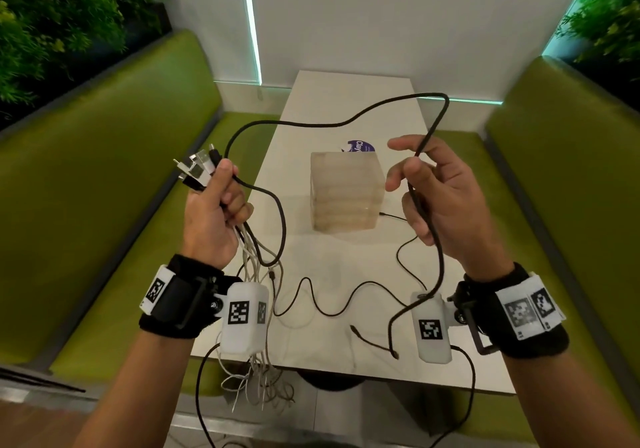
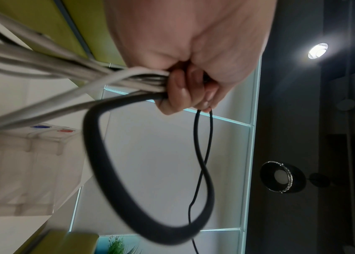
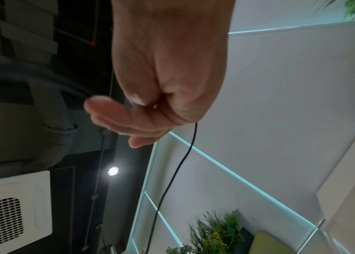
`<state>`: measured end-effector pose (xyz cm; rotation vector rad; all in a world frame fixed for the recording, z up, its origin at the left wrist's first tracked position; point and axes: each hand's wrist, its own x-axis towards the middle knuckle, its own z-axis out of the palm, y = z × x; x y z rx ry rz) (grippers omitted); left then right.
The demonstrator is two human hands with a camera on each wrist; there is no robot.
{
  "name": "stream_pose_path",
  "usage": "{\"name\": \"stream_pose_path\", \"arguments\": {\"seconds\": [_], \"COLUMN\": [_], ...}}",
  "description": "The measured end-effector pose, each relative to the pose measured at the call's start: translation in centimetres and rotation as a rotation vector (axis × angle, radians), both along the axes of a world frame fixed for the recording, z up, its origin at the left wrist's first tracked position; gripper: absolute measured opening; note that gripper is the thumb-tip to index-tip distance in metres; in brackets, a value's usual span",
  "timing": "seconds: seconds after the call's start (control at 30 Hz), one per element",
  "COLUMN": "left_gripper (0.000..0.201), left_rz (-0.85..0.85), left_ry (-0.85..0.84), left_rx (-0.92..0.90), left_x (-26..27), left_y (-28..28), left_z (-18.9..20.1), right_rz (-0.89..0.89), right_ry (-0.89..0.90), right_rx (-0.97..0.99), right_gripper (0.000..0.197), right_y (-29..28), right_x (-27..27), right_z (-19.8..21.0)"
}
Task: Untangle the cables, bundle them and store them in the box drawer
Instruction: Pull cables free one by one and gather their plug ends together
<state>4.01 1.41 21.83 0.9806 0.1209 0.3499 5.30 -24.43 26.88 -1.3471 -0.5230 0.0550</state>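
Both hands (image 1: 214,212) (image 1: 440,191), blk cable (image 1: 311,122) arching upward

Purple round sticker (image 1: 360,146) on tabletop (image 1: 349,108) behind box, toward far edge: reads "Clay", rest hidden. Wrist tags: patterns only.

A café-style booth: green padded benches (image 1: 114,156) flank a white table (image 1: 349,101), plants (image 1: 52,14) behind.

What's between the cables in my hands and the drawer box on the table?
Nothing solid. The box stands past both hands, open air between. Loose black cables lie on the table before it, and its drawers look shut.
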Motion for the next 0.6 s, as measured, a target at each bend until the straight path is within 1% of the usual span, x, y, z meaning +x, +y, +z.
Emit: {"name": "stream_pose_path", "arguments": {"seconds": [0.33,0.5,0.6], "left_gripper": [0.025,0.024,0.024], "left_rz": [-0.026,-0.032,-0.032], "left_ry": [0.002,0.007,0.009], "left_rx": [0.009,0.011,0.014], "left_x": [0.2,0.2,0.2], "left_y": [-0.9,-1.2,-1.3], "left_z": [-0.3,-0.4,-0.4], "right_rz": [0.128,0.103,0.115], "right_ry": [0.011,0.046,0.106], "right_rx": [0.153,0.183,0.189], "right_gripper": [0.006,0.007,0.015], "right_y": [1.0,1.4,1.7], "right_x": [-1.9,-2.5,-2.8], "right_z": [2.0,2.4,1.6]}}
